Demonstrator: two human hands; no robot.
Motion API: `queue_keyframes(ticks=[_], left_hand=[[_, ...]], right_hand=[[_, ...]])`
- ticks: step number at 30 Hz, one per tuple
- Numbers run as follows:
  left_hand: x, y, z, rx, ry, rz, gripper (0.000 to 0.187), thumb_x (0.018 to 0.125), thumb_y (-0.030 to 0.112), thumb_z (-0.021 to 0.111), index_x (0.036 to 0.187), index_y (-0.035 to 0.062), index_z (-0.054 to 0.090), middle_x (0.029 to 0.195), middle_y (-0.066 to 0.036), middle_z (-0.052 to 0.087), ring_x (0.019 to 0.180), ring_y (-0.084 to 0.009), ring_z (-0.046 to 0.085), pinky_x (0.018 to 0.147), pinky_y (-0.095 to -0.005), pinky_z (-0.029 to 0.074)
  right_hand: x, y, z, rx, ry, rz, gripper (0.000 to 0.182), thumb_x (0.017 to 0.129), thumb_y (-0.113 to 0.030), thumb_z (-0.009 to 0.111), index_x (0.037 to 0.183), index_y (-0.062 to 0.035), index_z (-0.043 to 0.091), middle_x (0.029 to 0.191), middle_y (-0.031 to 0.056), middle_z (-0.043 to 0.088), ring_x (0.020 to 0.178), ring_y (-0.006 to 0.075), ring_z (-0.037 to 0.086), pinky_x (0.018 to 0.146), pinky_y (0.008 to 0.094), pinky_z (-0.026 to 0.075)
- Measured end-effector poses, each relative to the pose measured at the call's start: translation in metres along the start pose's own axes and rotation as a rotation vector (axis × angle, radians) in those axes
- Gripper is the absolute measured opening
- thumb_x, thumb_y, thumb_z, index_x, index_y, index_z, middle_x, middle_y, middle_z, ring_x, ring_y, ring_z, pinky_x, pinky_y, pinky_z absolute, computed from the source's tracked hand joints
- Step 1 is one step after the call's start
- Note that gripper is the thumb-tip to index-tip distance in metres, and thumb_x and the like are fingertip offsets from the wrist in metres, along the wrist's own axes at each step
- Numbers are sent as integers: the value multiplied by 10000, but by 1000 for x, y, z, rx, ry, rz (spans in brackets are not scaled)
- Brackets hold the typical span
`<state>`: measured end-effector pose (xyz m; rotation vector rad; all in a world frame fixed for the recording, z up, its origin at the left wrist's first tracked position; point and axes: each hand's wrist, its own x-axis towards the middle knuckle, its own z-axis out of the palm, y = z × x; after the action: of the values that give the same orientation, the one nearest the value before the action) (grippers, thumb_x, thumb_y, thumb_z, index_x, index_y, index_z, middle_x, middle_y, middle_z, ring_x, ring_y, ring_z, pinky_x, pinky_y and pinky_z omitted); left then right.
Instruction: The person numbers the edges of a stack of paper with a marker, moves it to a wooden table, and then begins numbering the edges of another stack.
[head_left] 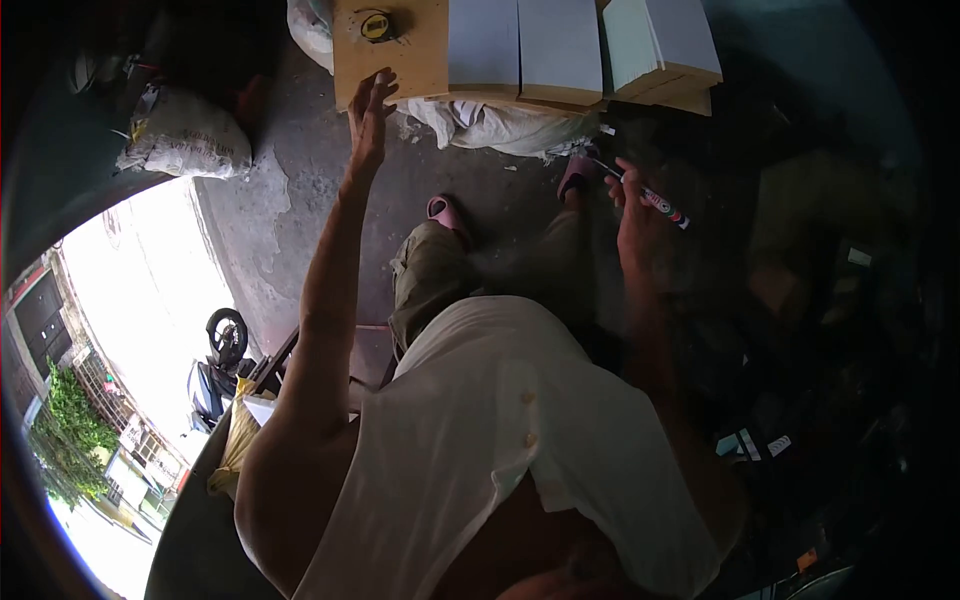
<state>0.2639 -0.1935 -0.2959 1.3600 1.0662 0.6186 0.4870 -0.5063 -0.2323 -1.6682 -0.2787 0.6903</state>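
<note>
My left hand (371, 118) is at the near edge of a tan board (415, 65), fingers loosely stretched and holding nothing. A small round yellow-and-black tape measure (376, 27) lies on the board just beyond my fingertips. My right hand (630, 205) is raised to the right, its fingers closed round a marker (664, 208) with a white, red and dark barrel. From the marker's other end a thin tip points up and left. Beside the tape measure are white paper stacks (484, 48), with a thicker stack (635, 45) farther right.
White sacking (500, 128) bulges below the board's front edge. A filled white sack (190, 135) sits on the floor at the left. My feet in pink slippers (447, 212) stand on the grey floor. A motorbike wheel (228, 336) shows by the bright doorway; dark clutter fills the right.
</note>
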Motion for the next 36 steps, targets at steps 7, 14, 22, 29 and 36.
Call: queue_keyframes(ticks=[7, 14, 22, 29, 36], left_hand=[[50, -33, -7, -38, -185, 70, 703, 966, 579, 490, 1380, 12, 493, 1351, -182, 550, 1283, -303, 515, 1039, -469, 423], [172, -79, 65, -251, -243, 271, 732, 1002, 600, 382, 1436, 12, 422, 1442, -170, 462, 1357, -304, 428, 1114, -456, 350], [217, -77, 98, -311, -517, 321, 775, 1008, 637, 278, 1386, -9, 479, 1326, -188, 558, 1199, -283, 519, 1066, -409, 389], [239, -87, 103, -203, -522, 464, 724, 1002, 608, 348, 1394, 9, 465, 1294, -168, 571, 1151, -266, 547, 993, -406, 431], [239, -81, 97, -81, -409, 514, 684, 996, 579, 418, 1401, 28, 451, 1262, -147, 585, 1102, -249, 576, 920, -403, 472]], right_hand=[[-45, 17, 91, -57, -304, -295, 267, 939, -92, 657, 1175, 31, 646, 993, 120, 699, 828, 131, 644, 731, 252, 520], [15, 107, 113, -146, -123, -892, 333, 971, -209, 620, 1214, 18, 596, 1013, 159, 683, 757, 191, 620, 666, 301, 518], [42, 195, 130, -222, -21, -1172, 366, 951, -229, 651, 1229, -3, 575, 986, 156, 664, 701, 221, 587, 604, 324, 499], [71, 252, 144, -293, 106, -1572, 392, 948, -261, 658, 1222, 7, 575, 953, 167, 673, 748, 277, 613, 607, 353, 498], [69, 264, 148, -261, 101, -1602, 335, 934, -267, 668, 1139, -2, 664, 871, 125, 663, 675, 237, 577, 571, 316, 457]])
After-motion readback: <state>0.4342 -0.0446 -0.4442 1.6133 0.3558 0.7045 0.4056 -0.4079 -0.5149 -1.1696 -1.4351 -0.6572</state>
